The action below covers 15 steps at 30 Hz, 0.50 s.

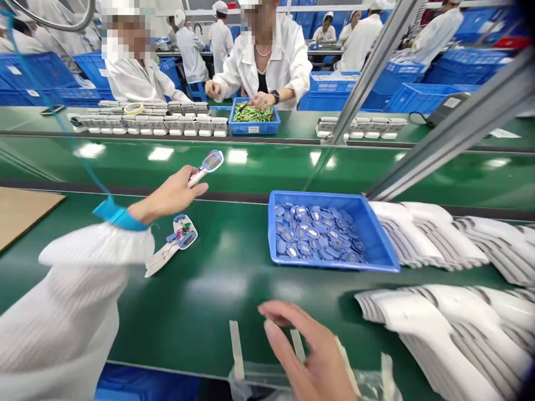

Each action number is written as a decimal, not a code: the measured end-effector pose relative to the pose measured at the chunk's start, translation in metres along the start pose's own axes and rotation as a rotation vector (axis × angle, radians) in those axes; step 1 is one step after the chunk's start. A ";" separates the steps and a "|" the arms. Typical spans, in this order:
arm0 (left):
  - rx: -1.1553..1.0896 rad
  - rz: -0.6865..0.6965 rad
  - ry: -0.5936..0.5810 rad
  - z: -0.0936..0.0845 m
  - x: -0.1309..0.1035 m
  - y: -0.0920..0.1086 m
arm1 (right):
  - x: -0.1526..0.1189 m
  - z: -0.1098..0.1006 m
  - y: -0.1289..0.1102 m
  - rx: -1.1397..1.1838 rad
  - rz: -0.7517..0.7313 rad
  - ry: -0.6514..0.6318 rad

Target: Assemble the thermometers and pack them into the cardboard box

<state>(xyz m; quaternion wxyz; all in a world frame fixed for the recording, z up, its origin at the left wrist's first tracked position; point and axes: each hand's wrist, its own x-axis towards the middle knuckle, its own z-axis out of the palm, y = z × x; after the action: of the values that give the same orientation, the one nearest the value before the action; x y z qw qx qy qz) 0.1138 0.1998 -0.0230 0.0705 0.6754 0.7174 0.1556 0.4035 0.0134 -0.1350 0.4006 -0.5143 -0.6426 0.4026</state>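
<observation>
My left hand (178, 192) is stretched out over the far side of the green work table, its fingers closed on a white handheld device. The device's display head (212, 161), with a grey screen in a blue and white frame, points up and right. Below that hand on the table lies another white device (184, 236), with blue parts and small coloured wires or components showing. My right hand (309, 348) is near the front edge, thumb and fingers apart and nothing between them. Ahead of it stands a blue tray (334, 262) full of small blue plastic parts (315, 231).
White curved shells (443, 317) lie in stacked rows on the right. Taped plastic film (263, 373) hangs at the front edge. Beyond the green conveyor (251, 167), a person (267, 61) reaches into a tray of green parts (253, 114). A metal post (363, 83) slants across the right.
</observation>
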 end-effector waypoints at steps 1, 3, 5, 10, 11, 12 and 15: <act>-0.103 0.014 0.022 0.008 -0.034 0.011 | 0.001 0.005 -0.008 0.078 0.004 -0.053; -0.315 0.119 0.046 0.032 -0.108 0.038 | 0.000 0.012 -0.019 0.211 0.010 -0.127; -0.506 0.258 0.047 0.062 -0.181 0.067 | -0.006 0.016 -0.024 0.313 0.031 -0.148; -0.677 0.264 -0.171 0.121 -0.296 0.109 | -0.038 0.005 0.001 0.303 0.148 -0.056; -0.657 0.246 -0.144 0.126 -0.304 0.111 | -0.046 -0.001 0.009 0.282 0.151 -0.076; -0.635 0.228 -0.095 0.129 -0.309 0.112 | -0.055 -0.008 0.015 0.263 0.152 -0.112; -0.594 0.168 0.082 0.133 -0.305 0.115 | -0.077 -0.031 0.026 0.196 0.157 -0.240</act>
<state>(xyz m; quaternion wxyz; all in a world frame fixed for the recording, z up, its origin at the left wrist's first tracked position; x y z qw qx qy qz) 0.2875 -0.0812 -0.1448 0.2224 0.6753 0.5845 0.3910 0.4529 -0.0555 -0.1557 0.3364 -0.4696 -0.6013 0.5521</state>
